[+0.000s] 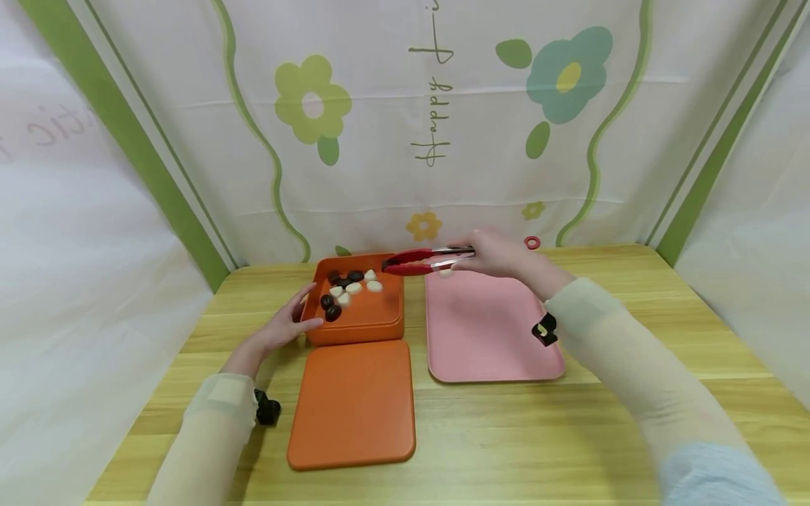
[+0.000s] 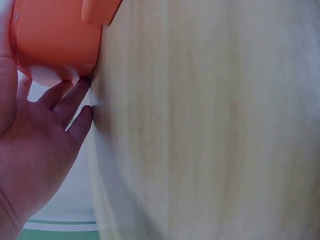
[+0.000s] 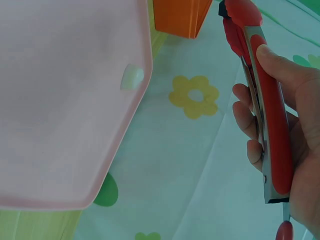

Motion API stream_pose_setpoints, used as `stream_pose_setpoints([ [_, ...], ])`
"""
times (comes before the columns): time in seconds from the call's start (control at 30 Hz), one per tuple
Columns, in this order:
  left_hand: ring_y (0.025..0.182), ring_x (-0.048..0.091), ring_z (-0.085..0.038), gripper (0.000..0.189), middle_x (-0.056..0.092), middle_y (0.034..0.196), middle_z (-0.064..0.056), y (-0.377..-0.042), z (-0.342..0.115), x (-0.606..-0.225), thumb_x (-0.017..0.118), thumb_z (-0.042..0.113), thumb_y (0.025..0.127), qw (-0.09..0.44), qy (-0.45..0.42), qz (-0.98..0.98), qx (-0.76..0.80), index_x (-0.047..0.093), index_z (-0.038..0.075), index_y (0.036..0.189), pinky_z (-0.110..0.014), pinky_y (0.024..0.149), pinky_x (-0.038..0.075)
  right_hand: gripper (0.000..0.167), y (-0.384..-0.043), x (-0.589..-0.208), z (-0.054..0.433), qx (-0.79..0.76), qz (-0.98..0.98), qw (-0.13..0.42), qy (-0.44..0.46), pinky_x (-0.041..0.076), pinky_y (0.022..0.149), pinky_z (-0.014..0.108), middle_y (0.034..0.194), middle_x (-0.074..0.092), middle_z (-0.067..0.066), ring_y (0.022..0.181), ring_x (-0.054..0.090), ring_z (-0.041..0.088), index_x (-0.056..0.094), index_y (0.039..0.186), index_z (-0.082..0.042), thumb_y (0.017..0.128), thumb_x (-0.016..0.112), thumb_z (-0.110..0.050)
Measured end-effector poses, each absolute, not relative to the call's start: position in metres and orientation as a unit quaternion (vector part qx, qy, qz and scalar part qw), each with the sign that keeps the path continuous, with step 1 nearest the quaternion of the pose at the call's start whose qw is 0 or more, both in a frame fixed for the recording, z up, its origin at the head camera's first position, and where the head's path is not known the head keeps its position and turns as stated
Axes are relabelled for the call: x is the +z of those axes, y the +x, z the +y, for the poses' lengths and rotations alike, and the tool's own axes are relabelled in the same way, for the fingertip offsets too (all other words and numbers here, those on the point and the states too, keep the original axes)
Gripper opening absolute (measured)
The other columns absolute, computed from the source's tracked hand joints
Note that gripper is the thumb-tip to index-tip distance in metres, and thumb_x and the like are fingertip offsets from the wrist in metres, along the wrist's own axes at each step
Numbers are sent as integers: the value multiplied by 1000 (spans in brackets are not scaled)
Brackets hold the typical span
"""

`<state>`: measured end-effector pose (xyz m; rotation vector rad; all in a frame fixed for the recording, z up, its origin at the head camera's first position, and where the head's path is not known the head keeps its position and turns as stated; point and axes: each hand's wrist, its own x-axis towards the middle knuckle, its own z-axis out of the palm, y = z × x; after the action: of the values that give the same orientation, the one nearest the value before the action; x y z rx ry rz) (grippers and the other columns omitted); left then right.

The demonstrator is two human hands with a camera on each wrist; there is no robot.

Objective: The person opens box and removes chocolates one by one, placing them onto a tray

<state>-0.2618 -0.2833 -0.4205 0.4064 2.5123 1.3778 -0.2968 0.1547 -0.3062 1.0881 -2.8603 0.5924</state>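
Note:
My right hand (image 1: 496, 254) grips red-handled tongs (image 1: 430, 258) above the gap between the orange box and the pink tray. At the tongs' tips shows a small dark piece, seen in the head and right wrist views. The open orange box (image 1: 370, 323) holds several dark pieces (image 1: 333, 312) and several white pieces (image 1: 375, 286), which look like chocolates. My left hand (image 1: 281, 329) rests against the box's left side, fingers and thumb spread; in the left wrist view its fingertips (image 2: 82, 85) touch the box's wall near the table. The pink tray (image 1: 493, 330) bears a white piece (image 3: 132, 77) near its far edge.
An orange lid (image 1: 353, 404) lies flat in front of the box. The wooden table (image 1: 506, 436) ends at the back against a white flowered curtain (image 1: 405, 140). The tongs' red ring (image 1: 532, 242) sticks out beyond the right hand.

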Motion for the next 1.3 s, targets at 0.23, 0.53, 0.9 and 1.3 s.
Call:
stream_pose_setpoints([
  [0.23, 131, 36, -46, 82, 29, 148, -34, -261, -283, -420, 63, 21, 97, 127, 137, 858, 479, 9, 15, 158, -59, 106, 28, 45, -295, -304, 181, 179, -925, 29, 334, 46, 73, 39, 105, 71, 9, 79, 59, 20, 66, 126, -4, 88, 74, -28],
  [0.53, 130, 37, -47, 82, 31, 146, -35, -260, -285, -421, 63, 22, 97, 120, 143, 859, 477, 8, 14, 158, -60, 106, 27, 47, -288, -300, 207, 131, -942, 63, 304, 46, 67, 40, 104, 71, 9, 77, 59, 22, 67, 125, -7, 87, 74, -33],
  [0.9, 133, 34, -46, 82, 28, 149, -34, -261, -285, -421, 63, 21, 97, 123, 131, 861, 476, 8, 18, 158, -60, 107, 26, 46, -279, -303, 237, 104, -950, 83, 283, 45, 64, 41, 106, 71, 10, 76, 59, 23, 69, 124, -10, 86, 75, -36],
  [1.3, 136, 28, -47, 80, 24, 151, -33, -263, -285, -422, 61, 19, 98, 123, 132, 865, 469, 8, 19, 158, -61, 108, 22, 48, -275, -313, 262, 86, -958, 58, 266, 50, 73, 50, 113, 68, 17, 84, 65, 30, 68, 124, -5, 87, 74, -35],
])
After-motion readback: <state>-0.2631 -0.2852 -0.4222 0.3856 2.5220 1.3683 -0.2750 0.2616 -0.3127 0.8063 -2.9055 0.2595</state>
